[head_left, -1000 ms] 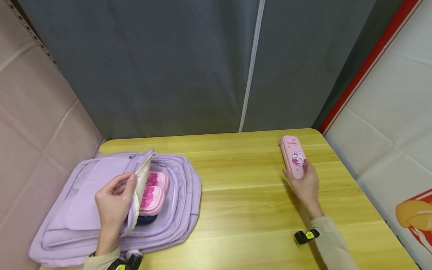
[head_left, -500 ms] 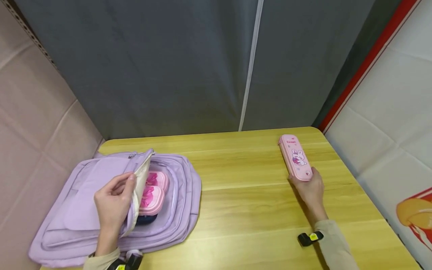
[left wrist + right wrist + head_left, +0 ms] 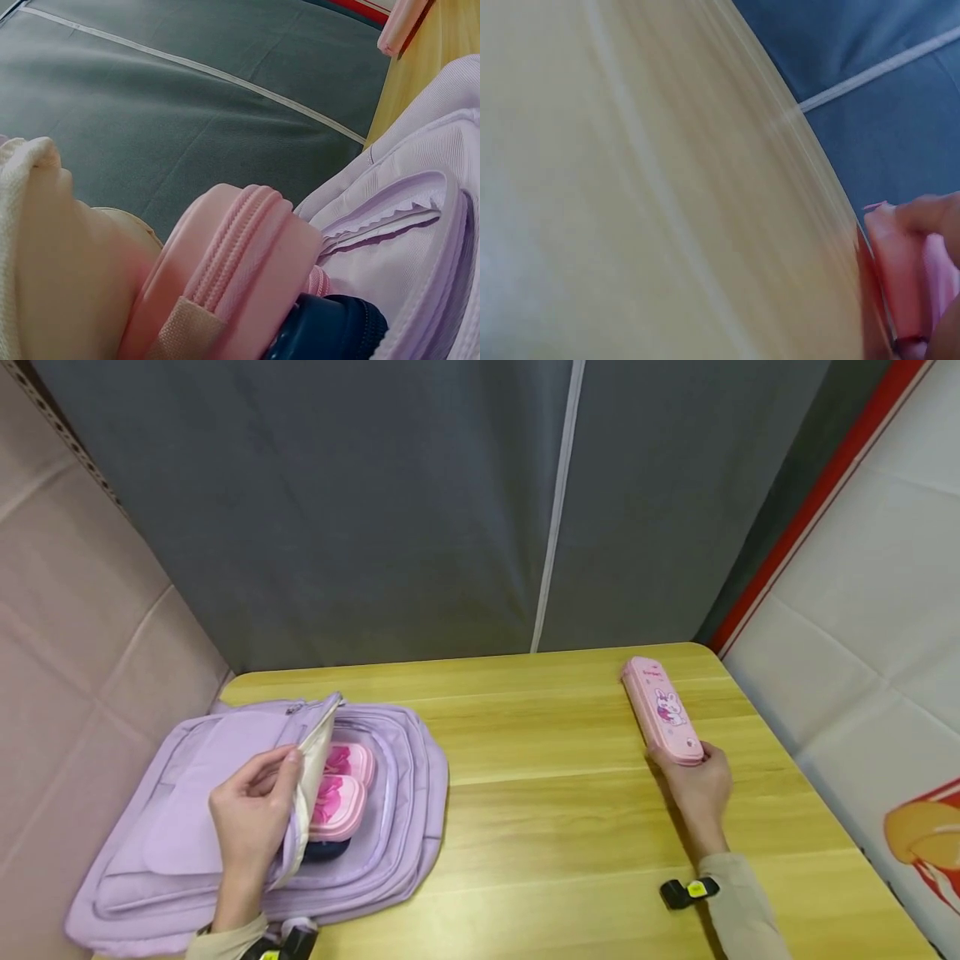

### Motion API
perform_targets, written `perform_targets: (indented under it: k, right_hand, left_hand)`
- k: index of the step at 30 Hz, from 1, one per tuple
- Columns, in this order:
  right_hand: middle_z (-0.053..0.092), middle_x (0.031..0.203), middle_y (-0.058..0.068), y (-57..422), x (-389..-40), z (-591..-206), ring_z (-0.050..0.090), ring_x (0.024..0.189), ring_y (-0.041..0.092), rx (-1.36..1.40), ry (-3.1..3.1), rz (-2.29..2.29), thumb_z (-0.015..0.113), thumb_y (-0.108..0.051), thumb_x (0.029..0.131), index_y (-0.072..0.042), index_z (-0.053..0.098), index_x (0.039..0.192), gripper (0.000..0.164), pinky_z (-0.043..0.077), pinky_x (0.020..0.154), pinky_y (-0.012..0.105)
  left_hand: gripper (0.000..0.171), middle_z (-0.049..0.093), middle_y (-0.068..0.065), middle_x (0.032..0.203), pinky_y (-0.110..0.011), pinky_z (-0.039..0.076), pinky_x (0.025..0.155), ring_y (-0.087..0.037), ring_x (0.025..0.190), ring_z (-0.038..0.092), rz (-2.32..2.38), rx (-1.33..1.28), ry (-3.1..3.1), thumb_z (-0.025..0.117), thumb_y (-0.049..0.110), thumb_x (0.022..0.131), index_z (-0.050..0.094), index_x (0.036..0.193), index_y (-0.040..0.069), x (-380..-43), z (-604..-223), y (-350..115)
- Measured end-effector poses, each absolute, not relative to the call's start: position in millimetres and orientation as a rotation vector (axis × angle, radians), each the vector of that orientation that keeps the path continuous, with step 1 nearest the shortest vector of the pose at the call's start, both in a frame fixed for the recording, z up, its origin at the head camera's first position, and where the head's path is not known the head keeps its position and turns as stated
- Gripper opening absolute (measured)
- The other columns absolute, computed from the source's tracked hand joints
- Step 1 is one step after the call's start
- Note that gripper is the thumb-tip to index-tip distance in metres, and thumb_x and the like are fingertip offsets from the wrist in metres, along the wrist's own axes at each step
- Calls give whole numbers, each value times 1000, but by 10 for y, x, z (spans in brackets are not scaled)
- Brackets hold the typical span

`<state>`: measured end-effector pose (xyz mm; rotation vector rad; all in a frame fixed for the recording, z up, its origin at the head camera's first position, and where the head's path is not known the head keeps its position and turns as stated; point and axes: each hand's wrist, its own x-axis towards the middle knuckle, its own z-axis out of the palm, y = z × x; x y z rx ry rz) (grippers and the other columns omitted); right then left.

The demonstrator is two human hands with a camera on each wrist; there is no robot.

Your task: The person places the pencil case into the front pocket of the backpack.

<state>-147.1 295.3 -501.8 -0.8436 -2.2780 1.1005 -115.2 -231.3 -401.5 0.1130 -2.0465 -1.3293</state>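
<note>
A lilac backpack (image 3: pixel 191 831) lies on the left of the table. My left hand (image 3: pixel 251 814) pinches the cream-lined edge of its pocket flap (image 3: pixel 318 768) and holds it raised. In the pocket sit two pink cases with a darker pink print, the nearer pink case (image 3: pixel 341 806) showing a zip in the left wrist view. Beside them is a dark blue zipped item (image 3: pixel 326 330), partly hidden. On the right, my right hand (image 3: pixel 697 785) grips the near end of a pink pencil case (image 3: pixel 663 710) with a rabbit picture, its far end pointing to the back edge.
The wooden table (image 3: pixel 517 810) spans between backpack and pencil case. A dark grey curtain (image 3: pixel 375 510) with a pale strip stands behind it. Pale panels flank both sides, the right panel (image 3: pixel 862 635) with a red edge.
My right hand has slid to the near end of the pencil case, shifting slightly right, and the case has turned a little. My left hand keeps holding the flap in place.
</note>
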Motion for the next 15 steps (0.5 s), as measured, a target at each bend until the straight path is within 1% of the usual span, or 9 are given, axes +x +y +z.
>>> perform_targets:
  k: [3,6,8,11,15]
  right_hand:
    - [59,114,11,2972,-1485,-5032,55,99,21,-935,-2170,1158,78,-54,61,-7,49,125,84,45,75,21]
    - [59,111,8,2973,-1490,-5040,55,91,13,-949,-2087,1209,78,-54,60,-8,51,123,83,40,66,8]
    - [59,110,8,2965,-1486,-5035,54,87,8,-938,-2057,1224,79,-53,60,-8,53,123,82,39,63,4]
    - [59,109,7,2937,-1472,-5014,52,83,5,-914,-2045,1231,80,-51,61,-9,54,122,79,39,62,4]
    - [59,106,6,2886,-1458,-4974,52,82,6,-849,-2066,1239,79,-48,63,-10,56,122,74,40,62,3]
  left_hand:
    - [12,64,29,75,-8,54,60,4,64,65,-1326,111,-2049,71,13,79,73,89,6,-1153,-4014,-2313]
    - [13,64,29,75,-8,54,59,3,64,65,-1330,113,-2050,71,13,79,73,89,6,-1155,-4011,-2311]
    - [13,64,28,75,-8,54,59,3,64,66,-1332,118,-2052,71,14,79,73,90,6,-1154,-4009,-2309]
    - [13,64,29,74,-8,53,59,3,64,66,-1335,125,-2054,71,14,79,73,90,6,-1152,-4008,-2307]
    - [13,64,29,74,-8,53,59,3,64,66,-1326,136,-2058,71,16,80,74,89,7,-1150,-4012,-2307]
